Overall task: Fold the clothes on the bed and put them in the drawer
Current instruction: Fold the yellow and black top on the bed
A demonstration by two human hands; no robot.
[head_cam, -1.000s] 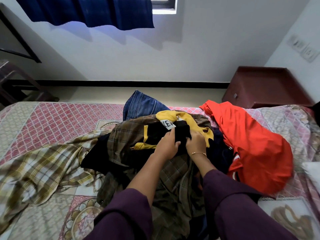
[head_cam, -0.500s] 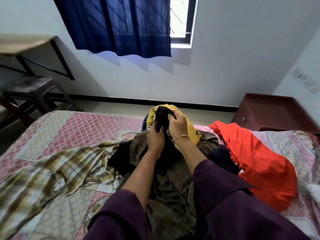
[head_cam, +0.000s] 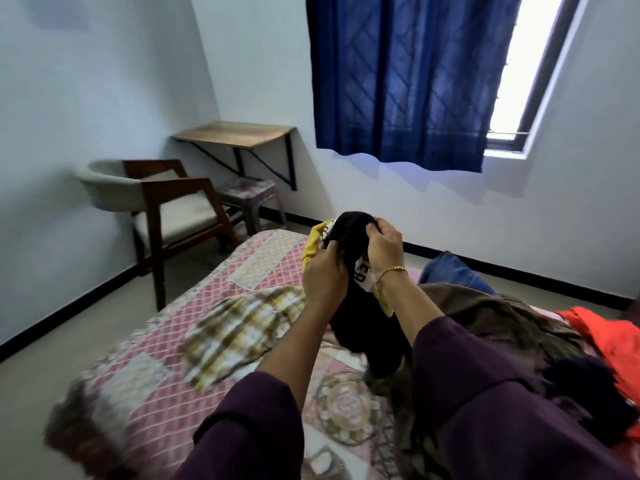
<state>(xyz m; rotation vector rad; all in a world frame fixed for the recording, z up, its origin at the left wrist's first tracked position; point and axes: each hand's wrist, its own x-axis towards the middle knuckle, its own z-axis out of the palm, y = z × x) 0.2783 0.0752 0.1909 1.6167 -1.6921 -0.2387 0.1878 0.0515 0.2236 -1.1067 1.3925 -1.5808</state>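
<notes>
Both hands lift a black-and-yellow garment [head_cam: 360,306] above the bed [head_cam: 214,341]: the left hand [head_cam: 323,271] and right hand [head_cam: 382,244] curl their fingers tightly into its cloth. More clothes [head_cam: 502,327] lie heaped at four o'clock.

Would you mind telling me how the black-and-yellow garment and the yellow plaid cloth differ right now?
The black-and-yellow garment is lifted off the bed, gripped by the left hand and right hand; the yellow plaid cloth lies untouched on the bedspread. The garment is mostly plain black, the cloth checked. Both are unfolded.
</notes>
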